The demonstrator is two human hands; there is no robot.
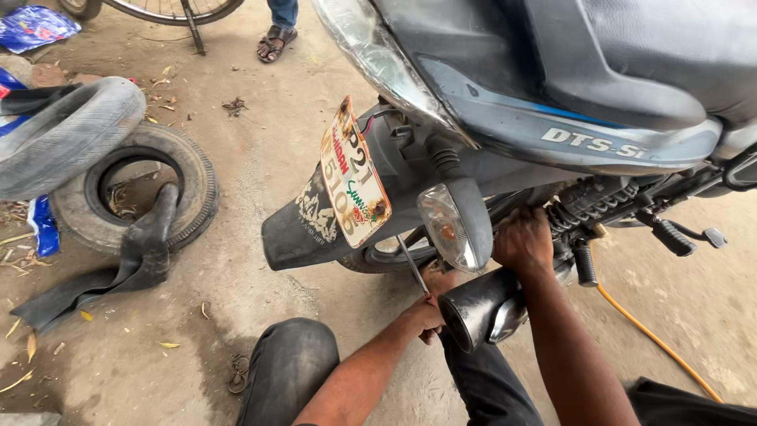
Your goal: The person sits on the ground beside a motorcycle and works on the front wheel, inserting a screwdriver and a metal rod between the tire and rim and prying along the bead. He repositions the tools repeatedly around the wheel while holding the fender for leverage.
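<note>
grey-blue motorcycle (552,87); black tyre (142,197), orange hose (654,339), black exhaust (477,308)

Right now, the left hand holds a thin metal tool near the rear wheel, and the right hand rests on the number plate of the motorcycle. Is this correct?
Not quite. The right hand is not on the number plate; it reaches in by the rear suspension spring, above the exhaust pipe. The rest holds: the left hand holds a thin metal tool near the rear wheel. The head view shows this.
</note>
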